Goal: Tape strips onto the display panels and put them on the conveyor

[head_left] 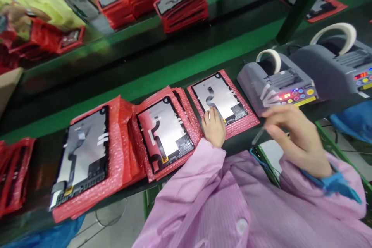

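Observation:
My left hand [214,127] rests on the lower edge of a silver display panel [223,95], its fingers laid over the end of the panel's grey ribbon cable [209,97]. Under that panel lies a red bubble-wrap sheet [242,127]. My right hand [296,139], at the right and raised in front of the tape dispenser, is closed in a pinch on a short clear strip of tape [258,136]. A blue wristband [334,184] circles my right wrist. Motion blurs this hand somewhat.
Two grey tape dispensers, one nearer [279,81] and one farther [334,60], stand right of the panel. Left are stacked wrapped panels [165,131] and another stack [87,155]. More red stacks [183,6] line the far shelf. A co-worker's yellow sleeve [43,0] shows upper left.

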{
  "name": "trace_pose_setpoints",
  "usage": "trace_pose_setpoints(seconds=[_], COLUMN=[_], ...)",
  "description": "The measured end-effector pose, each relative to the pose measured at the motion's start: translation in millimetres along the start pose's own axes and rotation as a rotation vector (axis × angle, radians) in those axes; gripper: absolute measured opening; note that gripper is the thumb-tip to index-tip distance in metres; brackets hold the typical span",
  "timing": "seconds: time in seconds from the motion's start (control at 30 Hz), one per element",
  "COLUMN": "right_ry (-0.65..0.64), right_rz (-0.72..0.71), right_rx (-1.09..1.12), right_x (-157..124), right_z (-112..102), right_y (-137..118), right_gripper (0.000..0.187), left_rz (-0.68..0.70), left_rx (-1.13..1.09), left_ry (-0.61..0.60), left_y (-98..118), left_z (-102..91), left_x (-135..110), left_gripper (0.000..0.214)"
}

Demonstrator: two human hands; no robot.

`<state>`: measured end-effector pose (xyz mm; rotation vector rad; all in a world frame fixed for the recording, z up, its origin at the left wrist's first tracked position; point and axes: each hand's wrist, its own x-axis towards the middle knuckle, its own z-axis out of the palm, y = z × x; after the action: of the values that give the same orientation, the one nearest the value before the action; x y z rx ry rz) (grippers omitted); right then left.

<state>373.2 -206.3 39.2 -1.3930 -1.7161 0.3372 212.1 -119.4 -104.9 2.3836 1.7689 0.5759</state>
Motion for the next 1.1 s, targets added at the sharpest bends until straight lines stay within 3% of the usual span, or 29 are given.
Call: trace_pose_setpoints(seconds=[0.07,0.13,0.2,0.27,0.4,0.5,0.73,0.93,1.1], right_ry=[-0.328,-0.611,-0.788,-0.878,-0.997,-1.055,-1.07,-1.072,-1.11], right_rz=[-0.057,-0.024,0.011,0.003,-0.03,-0.03,-0.056,-0.107,-0.153], right_rx=[-0.131,-0.313,-0.471,-0.543,-0.518,-0.495,-0.465,-0.467,-0.498], right_x=[55,108,147,167,170,163,173,189,183], right_z=[16,45,75,93,96,94,110,127,117], right_y=[0,8,17,24,23,21,41,58,41], right_gripper=[0.013,0.015,0.015,0.016,0.014,0.011,0.008,0.014,0.01], left_rz=[-0.003,-0.015,-0.039,-0.094,-0.305,-0.321,-0.295,-0.218,-0.282], left_rx=[-0.026,-0.092,-0.219,-0.415,-0.809,-0.903,-0.71,-0.443,-0.622], left_ry=[0.019,0.033,0.079,0.189,0.416,0.401,0.409,0.19,0.356], left_y=[-1,-1,-2,-3,-6,-7,-6,-4,-6], left_z=[2.4,4.0,3.4,0.0,-10.7,-14.2,-3.4,-1.0,-8.2], left_x=[-1,-2,-2,-2,3,7,7,5,7], left_gripper=[0.047,0.045,0.041,0.038,0.036,0.028,0.019,0.024,0.037])
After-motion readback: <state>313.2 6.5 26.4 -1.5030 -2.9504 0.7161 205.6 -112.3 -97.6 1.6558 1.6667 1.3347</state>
